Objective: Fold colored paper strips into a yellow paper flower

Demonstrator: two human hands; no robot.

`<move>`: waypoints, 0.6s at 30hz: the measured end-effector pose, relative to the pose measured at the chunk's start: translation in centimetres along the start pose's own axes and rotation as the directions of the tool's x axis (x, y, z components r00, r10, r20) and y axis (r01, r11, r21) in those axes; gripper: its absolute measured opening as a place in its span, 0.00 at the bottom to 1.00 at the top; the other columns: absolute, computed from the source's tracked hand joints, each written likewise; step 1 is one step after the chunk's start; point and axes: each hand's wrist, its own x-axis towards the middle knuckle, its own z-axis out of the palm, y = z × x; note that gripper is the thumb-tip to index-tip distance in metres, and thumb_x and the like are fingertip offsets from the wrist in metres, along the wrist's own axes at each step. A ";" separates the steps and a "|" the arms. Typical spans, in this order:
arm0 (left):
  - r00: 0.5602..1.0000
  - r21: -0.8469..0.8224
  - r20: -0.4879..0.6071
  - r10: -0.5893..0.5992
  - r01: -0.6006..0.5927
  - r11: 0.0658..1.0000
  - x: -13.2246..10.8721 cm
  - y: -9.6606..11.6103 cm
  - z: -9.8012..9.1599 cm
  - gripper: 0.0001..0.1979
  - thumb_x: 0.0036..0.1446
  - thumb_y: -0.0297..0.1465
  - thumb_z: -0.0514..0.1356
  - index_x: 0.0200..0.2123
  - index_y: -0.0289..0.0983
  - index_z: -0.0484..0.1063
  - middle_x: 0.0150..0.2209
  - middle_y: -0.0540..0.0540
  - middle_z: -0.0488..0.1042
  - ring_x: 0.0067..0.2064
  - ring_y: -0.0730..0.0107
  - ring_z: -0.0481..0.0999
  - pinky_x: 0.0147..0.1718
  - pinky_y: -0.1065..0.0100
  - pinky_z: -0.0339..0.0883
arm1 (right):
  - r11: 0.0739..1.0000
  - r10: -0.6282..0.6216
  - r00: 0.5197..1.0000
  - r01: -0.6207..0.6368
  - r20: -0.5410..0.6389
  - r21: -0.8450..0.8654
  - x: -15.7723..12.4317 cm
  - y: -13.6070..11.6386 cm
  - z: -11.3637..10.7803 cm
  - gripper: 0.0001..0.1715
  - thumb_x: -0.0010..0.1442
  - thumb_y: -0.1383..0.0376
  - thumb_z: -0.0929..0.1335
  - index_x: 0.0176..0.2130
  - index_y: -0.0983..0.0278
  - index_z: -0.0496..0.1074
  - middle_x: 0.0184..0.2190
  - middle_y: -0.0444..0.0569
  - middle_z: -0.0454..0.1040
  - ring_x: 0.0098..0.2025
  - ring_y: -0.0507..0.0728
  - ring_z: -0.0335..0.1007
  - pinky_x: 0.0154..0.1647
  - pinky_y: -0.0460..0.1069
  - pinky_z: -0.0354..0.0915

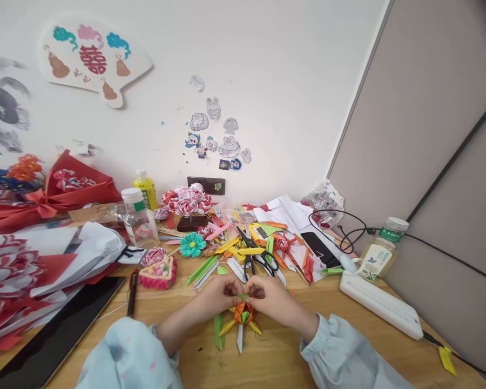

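Observation:
My left hand [216, 296] and my right hand [269, 296] meet over the wooden desk [308, 335]. Both pinch a small green folded paper piece [243, 296] between their fingertips. Just below them lies an orange paper flower [243, 313] with yellow, green and white paper strips sticking out from it. Both forearms wear pale blue sleeves. Black-handled scissors [259, 259] lie just beyond my hands among coloured paper strips.
Paper flowers, a teal flower [192, 245], a red-wrapped bouquet [56, 194] and bottles crowd the back of the desk. A dark tablet [56, 335] lies front left. A white power strip [380, 305], a bottle [383, 248], a black phone [318, 247] and cables sit right.

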 end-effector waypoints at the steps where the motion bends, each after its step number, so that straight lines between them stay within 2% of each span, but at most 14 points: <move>1: 1.000 -0.001 0.004 -0.009 0.009 1.000 0.0 -0.1 0.0 0.08 0.41 0.30 0.63 0.23 0.35 0.66 0.21 0.55 0.67 0.25 0.75 0.65 0.25 0.73 0.58 | 1.000 0.004 1.000 -0.004 0.008 0.010 0.0 0.2 0.1 0.08 0.48 0.73 0.67 0.31 0.63 0.69 0.26 0.42 0.71 0.29 0.52 0.68 0.29 0.44 0.63; 8: 0.995 -0.008 0.032 -0.091 0.091 0.996 -0.4 0.5 -0.2 0.08 0.38 0.28 0.64 0.25 0.34 0.69 0.22 0.54 0.69 0.26 0.73 0.68 0.26 0.72 0.60 | 0.997 0.019 0.999 -0.021 0.033 0.071 0.2 0.9 0.4 0.08 0.46 0.75 0.66 0.28 0.63 0.68 0.23 0.40 0.68 0.27 0.51 0.66 0.27 0.43 0.61; 11: 0.991 -0.029 0.049 -0.127 0.129 0.991 -0.7 1.3 -0.5 0.09 0.40 0.32 0.64 0.25 0.34 0.70 0.23 0.53 0.70 0.28 0.72 0.69 0.27 0.72 0.63 | 0.995 0.034 0.999 -0.035 0.013 0.096 0.3 1.0 0.4 0.08 0.46 0.75 0.66 0.29 0.64 0.68 0.24 0.40 0.68 0.27 0.50 0.65 0.26 0.43 0.60; 13: 0.982 -0.126 0.066 -0.179 0.186 0.974 -0.9 1.7 -0.7 0.13 0.44 0.40 0.63 0.26 0.35 0.69 0.24 0.52 0.70 0.29 0.70 0.71 0.28 0.70 0.66 | 0.991 0.034 0.999 -0.034 -0.003 0.133 0.4 0.8 0.4 0.07 0.47 0.74 0.66 0.29 0.64 0.68 0.24 0.41 0.69 0.27 0.50 0.66 0.27 0.43 0.61; 15: 0.971 -0.298 0.068 -0.229 0.239 0.924 -1.1 1.9 -0.9 0.18 0.46 0.46 0.61 0.29 0.35 0.69 0.25 0.51 0.71 0.30 0.68 0.73 0.28 0.67 0.69 | 0.985 0.019 1.000 -0.015 -0.018 0.172 0.4 0.3 0.2 0.06 0.49 0.74 0.66 0.29 0.64 0.68 0.25 0.41 0.69 0.29 0.51 0.67 0.30 0.44 0.63; 18: 0.960 -0.455 0.077 -0.270 0.275 0.847 -1.1 1.8 -1.2 0.22 0.43 0.47 0.63 0.32 0.35 0.69 0.26 0.51 0.71 0.26 0.71 0.73 0.25 0.69 0.69 | 0.981 -0.021 0.998 0.031 -0.053 0.189 0.3 -0.7 0.0 0.06 0.50 0.73 0.66 0.30 0.63 0.69 0.28 0.42 0.70 0.32 0.52 0.69 0.34 0.46 0.65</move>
